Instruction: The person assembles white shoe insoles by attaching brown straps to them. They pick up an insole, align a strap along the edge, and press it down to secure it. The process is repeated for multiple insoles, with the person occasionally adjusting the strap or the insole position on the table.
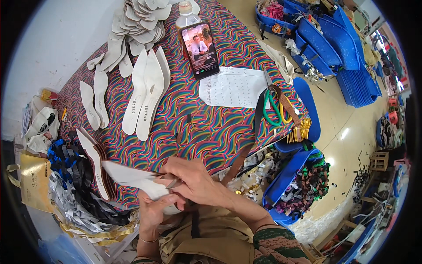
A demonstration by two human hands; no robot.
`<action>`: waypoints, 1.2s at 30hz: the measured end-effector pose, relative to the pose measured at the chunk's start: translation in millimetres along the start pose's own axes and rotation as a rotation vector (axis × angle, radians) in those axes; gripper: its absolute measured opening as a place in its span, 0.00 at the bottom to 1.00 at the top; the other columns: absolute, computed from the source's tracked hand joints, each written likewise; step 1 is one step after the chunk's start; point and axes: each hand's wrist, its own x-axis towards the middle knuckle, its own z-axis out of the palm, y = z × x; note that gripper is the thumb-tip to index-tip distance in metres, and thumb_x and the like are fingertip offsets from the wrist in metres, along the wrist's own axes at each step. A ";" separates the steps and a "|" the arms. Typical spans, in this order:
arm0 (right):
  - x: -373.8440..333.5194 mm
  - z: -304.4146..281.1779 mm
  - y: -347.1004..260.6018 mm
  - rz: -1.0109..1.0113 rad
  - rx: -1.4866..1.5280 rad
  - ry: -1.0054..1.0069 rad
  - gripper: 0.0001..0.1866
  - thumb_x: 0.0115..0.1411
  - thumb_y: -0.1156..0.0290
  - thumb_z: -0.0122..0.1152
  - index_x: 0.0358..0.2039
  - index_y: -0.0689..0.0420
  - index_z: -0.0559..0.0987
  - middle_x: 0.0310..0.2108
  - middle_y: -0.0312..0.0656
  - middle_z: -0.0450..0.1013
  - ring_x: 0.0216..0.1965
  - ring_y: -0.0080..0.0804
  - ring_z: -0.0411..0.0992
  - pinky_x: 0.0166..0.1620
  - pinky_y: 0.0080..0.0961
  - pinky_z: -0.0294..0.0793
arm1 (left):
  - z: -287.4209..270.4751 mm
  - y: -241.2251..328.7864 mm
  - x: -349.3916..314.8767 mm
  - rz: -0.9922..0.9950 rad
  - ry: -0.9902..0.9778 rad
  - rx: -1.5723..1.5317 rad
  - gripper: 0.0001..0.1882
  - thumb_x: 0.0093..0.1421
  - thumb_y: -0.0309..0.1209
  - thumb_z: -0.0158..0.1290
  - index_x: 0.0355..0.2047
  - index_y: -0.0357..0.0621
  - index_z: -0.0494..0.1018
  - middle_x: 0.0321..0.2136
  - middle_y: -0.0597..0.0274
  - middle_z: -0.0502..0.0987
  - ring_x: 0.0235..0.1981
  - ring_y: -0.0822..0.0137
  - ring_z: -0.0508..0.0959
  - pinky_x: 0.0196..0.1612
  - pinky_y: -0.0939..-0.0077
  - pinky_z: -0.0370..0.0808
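Observation:
Close to my body, at the table's near edge, my left hand is closed around a white shoe insole, its thumb lying along it. The far end of this insole looks blurred. My right hand bends over the same insole with closed fingers. At its fingertips show a brown piece and a greyish pointed edge, too small to make out. Just left of my hands lies a stack of brown-edged white insoles. Farther off lie more white insoles and a heaped pile of them.
A phone leans on a bottle on the patterned tablecloth. Beside a written sheet lie green- and yellow-handled scissors. A brown strip hangs over the edge. Ribbon bundles and blue bins flank me.

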 end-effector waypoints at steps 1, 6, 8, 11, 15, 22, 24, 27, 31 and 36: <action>-4.1 2.0 -4.9 0.014 -0.022 0.010 0.16 0.52 0.72 0.67 0.40 0.62 0.75 0.24 0.40 0.71 0.23 0.37 0.74 0.22 0.28 0.69 | 0.8 2.5 0.9 0.043 0.083 -0.012 0.13 0.54 0.18 0.55 0.40 0.29 0.68 0.21 0.49 0.78 0.19 0.61 0.78 0.25 0.70 0.78; -44.0 5.4 -22.2 0.111 -0.309 -0.253 0.18 0.54 0.70 0.63 0.43 0.63 0.73 0.26 0.45 0.73 0.26 0.40 0.75 0.26 0.36 0.73 | -1.6 26.5 18.9 0.252 0.250 -0.254 0.11 0.61 0.23 0.52 0.43 0.34 0.66 0.22 0.53 0.75 0.22 0.60 0.78 0.27 0.68 0.77; -53.4 4.0 -19.3 0.091 -0.322 -0.229 0.16 0.53 0.74 0.61 0.42 0.64 0.73 0.21 0.42 0.71 0.23 0.38 0.74 0.24 0.34 0.72 | -1.3 27.8 20.3 0.255 0.271 -0.372 0.11 0.63 0.25 0.50 0.45 0.36 0.66 0.23 0.56 0.73 0.21 0.64 0.75 0.26 0.69 0.74; -58.9 -1.6 -20.6 0.010 -0.310 -0.145 0.17 0.50 0.77 0.60 0.42 0.64 0.73 0.20 0.40 0.71 0.21 0.36 0.73 0.23 0.33 0.72 | -12.2 29.6 20.8 0.227 0.205 -0.567 0.11 0.66 0.26 0.48 0.47 0.38 0.65 0.23 0.61 0.69 0.19 0.70 0.67 0.24 0.72 0.68; -62.8 2.6 -17.9 -0.112 -0.300 -0.036 0.20 0.46 0.79 0.61 0.43 0.64 0.74 0.22 0.40 0.73 0.22 0.35 0.75 0.24 0.31 0.74 | -15.0 26.6 24.5 0.249 0.193 -0.756 0.10 0.68 0.28 0.46 0.48 0.42 0.65 0.22 0.67 0.63 0.18 0.74 0.60 0.23 0.75 0.62; -58.5 8.6 -26.5 0.093 -0.139 0.061 0.14 0.52 0.81 0.64 0.42 0.64 0.78 0.20 0.44 0.73 0.17 0.34 0.71 0.23 0.27 0.69 | 13.7 28.7 31.6 0.405 0.141 -0.824 0.09 0.71 0.35 0.42 0.43 0.43 0.67 0.21 0.71 0.59 0.20 0.75 0.58 0.25 0.78 0.60; -54.5 10.8 -32.1 0.101 -0.093 0.107 0.11 0.56 0.79 0.64 0.40 0.65 0.79 0.19 0.42 0.72 0.15 0.29 0.69 0.20 0.23 0.64 | 14.8 29.0 27.4 0.446 0.114 -0.897 0.10 0.71 0.35 0.41 0.43 0.43 0.67 0.21 0.71 0.59 0.20 0.75 0.58 0.25 0.78 0.60; -49.9 8.0 -45.2 0.177 -0.002 0.099 0.09 0.58 0.79 0.62 0.40 0.65 0.79 0.19 0.36 0.70 0.17 0.19 0.65 0.21 0.18 0.62 | 16.7 28.1 17.1 0.452 0.145 -0.860 0.09 0.70 0.35 0.43 0.44 0.43 0.68 0.22 0.69 0.64 0.22 0.73 0.64 0.28 0.73 0.65; -46.2 -2.9 -54.4 0.286 0.104 0.107 0.07 0.59 0.80 0.58 0.38 0.66 0.78 0.21 0.29 0.69 0.21 0.11 0.61 0.23 0.14 0.60 | 20.8 17.6 -7.9 0.293 0.264 -0.538 0.11 0.67 0.37 0.49 0.43 0.42 0.70 0.33 0.60 0.77 0.38 0.60 0.79 0.45 0.63 0.75; -46.8 -17.5 -67.1 0.341 0.153 0.056 0.06 0.59 0.80 0.58 0.37 0.67 0.77 0.22 0.28 0.70 0.23 0.10 0.62 0.24 0.13 0.61 | -3.2 15.5 -42.3 0.063 -0.013 -0.293 0.11 0.61 0.32 0.57 0.40 0.38 0.77 0.35 0.51 0.81 0.42 0.53 0.81 0.52 0.60 0.74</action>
